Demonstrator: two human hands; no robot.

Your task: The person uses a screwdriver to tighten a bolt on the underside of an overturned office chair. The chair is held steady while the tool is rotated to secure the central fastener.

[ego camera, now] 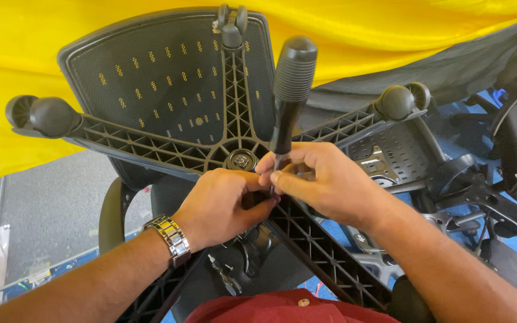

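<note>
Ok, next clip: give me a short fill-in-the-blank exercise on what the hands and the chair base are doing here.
1. The right hand grips the shaft of a black ____ with a ribbed handle.
2. The left hand wears a metal ____ on its wrist.
3. The chair base lies upturned, its ____ pointing outward at each arm's tip.
4. Behind the base hangs a ____ cloth.

Missing words: screwdriver; watch; casters; yellow
</note>
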